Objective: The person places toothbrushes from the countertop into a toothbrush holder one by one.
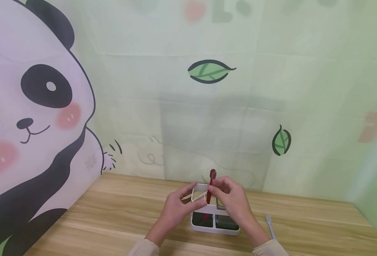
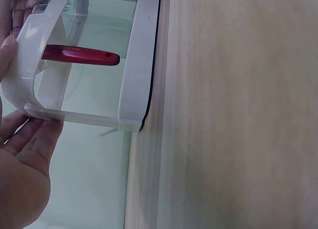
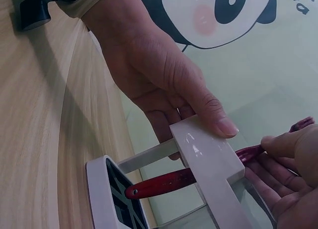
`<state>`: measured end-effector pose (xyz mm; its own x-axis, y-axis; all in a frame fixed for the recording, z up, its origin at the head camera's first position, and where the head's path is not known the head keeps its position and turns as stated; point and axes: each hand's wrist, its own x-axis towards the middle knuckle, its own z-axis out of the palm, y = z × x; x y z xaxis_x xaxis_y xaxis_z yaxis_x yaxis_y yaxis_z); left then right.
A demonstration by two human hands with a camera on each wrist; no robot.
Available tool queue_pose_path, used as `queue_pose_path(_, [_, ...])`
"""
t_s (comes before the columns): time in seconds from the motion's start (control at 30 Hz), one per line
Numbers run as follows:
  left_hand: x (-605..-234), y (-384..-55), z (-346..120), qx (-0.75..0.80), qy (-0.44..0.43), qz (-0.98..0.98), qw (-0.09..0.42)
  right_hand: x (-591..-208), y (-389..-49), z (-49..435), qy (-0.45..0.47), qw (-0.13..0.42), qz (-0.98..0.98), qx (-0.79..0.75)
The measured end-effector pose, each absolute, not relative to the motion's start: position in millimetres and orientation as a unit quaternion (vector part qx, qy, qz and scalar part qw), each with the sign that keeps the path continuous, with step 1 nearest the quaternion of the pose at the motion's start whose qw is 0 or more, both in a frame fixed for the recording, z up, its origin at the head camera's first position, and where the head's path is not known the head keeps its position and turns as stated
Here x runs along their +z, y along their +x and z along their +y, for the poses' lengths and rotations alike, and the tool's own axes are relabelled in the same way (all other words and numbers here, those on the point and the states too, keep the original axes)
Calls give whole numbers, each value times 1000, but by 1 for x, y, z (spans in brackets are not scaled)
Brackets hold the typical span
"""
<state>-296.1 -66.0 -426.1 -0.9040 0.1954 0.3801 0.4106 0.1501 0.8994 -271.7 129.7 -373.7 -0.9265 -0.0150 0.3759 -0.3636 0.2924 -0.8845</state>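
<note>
A white toothbrush holder (image 1: 215,231) with a dark-lined base and a raised top frame stands on the table. My left hand (image 1: 175,206) holds the top frame at its left end, the thumb in front and the fingers behind. Between thumb and fingers, my right hand (image 1: 234,199) pinches a red toothbrush (image 1: 212,174) near its bristle head, which points up. Its red handle (image 3: 164,183) passes down through the top frame. In the left wrist view, the lower end of the handle (image 2: 82,55) hangs a little above the base.
A light blue-grey toothbrush (image 1: 269,222) lies on the wooden table (image 1: 127,202), right of the holder. Behind the table hangs a pale green backdrop (image 1: 127,78) printed with leaves and a large panda (image 1: 47,117).
</note>
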Motion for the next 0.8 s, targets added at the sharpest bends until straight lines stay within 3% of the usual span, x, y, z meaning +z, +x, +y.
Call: queue_pose_path(0.8, [-424, -294, -66, -632, -206, -741, 89, -374, -271, 130, 127, 152, -796, 572])
